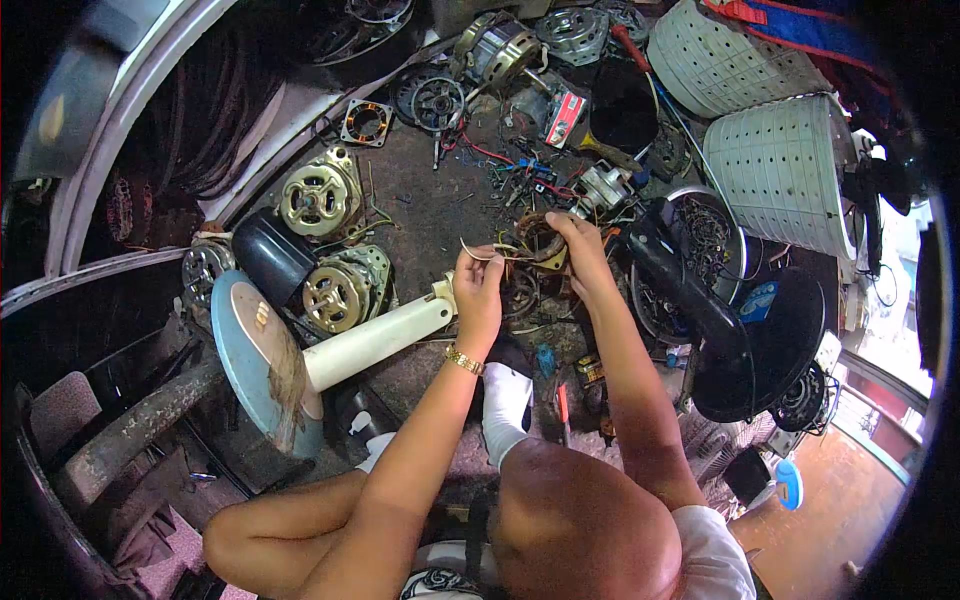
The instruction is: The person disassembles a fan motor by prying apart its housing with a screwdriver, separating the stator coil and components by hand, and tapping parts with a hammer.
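Observation:
My right hand point(584, 252) grips a small motor stator point(529, 229), a ring with brownish windings and a yellowish metal edge. The fingers close round its right side. Wires run from the stator toward my left hand point(480, 288), where a pale wire point(474, 250) is pinched between thumb and fingers. A gold-coloured watch or bracelet point(464, 361) is on the left wrist. Beneath the hands, a dark round part point(520, 296) lies on the floor, partly covered.
A fan stand with a blue base point(236, 350) lies left, and a black fan base point(780, 350) right. Washing machine motors point(320, 200) sit at the left. White perforated drums point(780, 165) stand at the upper right. A red-handled screwdriver point(563, 402) lies near my foot.

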The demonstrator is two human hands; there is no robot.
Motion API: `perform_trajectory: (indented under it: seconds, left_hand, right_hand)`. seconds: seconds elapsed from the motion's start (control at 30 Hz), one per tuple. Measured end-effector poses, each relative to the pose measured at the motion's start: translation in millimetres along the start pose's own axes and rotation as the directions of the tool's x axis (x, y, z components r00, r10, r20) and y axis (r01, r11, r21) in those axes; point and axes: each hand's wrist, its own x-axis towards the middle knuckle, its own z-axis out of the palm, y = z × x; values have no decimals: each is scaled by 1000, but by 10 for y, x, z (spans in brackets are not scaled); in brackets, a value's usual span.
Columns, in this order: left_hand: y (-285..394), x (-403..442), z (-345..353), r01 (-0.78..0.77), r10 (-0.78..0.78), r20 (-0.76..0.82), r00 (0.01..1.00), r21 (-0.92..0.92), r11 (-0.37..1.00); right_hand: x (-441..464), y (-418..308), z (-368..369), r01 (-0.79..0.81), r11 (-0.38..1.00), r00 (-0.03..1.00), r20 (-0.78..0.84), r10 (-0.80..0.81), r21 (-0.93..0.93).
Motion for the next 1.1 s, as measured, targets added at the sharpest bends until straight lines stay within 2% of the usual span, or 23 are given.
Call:
perform_trajectory:
  seconds: [0.03,0.23,0.3,0.43,0.63,0.7,0.73,0.77,0.83,0.87,0.9,0.93,1.0,1.03,1.1]
  left_hand:
    - [-7,8,-11,0,0,-1,1000,0,1000]
    - [-56,72,-90,-39,42,87,995,-39,998]
    - [-25,88,-99,103,-79,125,989,-205,973]
    - [-83,127,-145,125,-104,134,986,-159,979]
    - [-10,119,-119,192,-149,178,973,-257,947]
    - [9,77,-97,22,-60,289,956,133,991]
    - [35,61,-35,-215,130,336,933,229,950]
    - [83,49,-25,-215,131,335,933,229,949]
    - [143,28,-15,-202,29,294,956,579,790]
    - [104,74,-60,-218,20,301,954,644,734]
    - [95,100,-101,-218,19,302,953,643,734]
    - [99,118,-145,-152,-47,321,946,567,810]
    - [112,151,-227,50,-193,382,904,355,934]
    - [129,164,-280,49,-193,381,904,355,933]
    - [168,188,-396,193,-248,438,864,167,967]
  right_hand:
    - [-8,-21,10,-48,998,999,-2,48,30]
    - [89,8,-69,-87,995,996,3,87,51]
    - [90,-24,-91,-105,994,994,-12,105,42]
    - [69,-127,-89,-130,991,991,-42,130,-6]
    - [115,-238,-76,-127,985,992,-24,125,-120]
    - [145,-250,-48,-89,988,996,1,90,-124]
    - [166,-247,-43,-51,991,998,26,54,-128]
    - [187,-237,-37,-50,991,998,27,54,-127]
    - [214,-233,-18,19,991,999,43,-14,-129]
    - [222,-251,-26,21,991,999,42,-16,-129]
    - [223,-268,-45,19,985,998,60,-9,-172]
    - [226,-269,-66,16,976,997,78,1,-215]
    - [246,-272,-86,-6,972,995,96,29,-236]
    - [252,-272,-92,-25,966,992,114,56,-258]
    - [246,-258,-104,-81,967,983,141,118,-243]
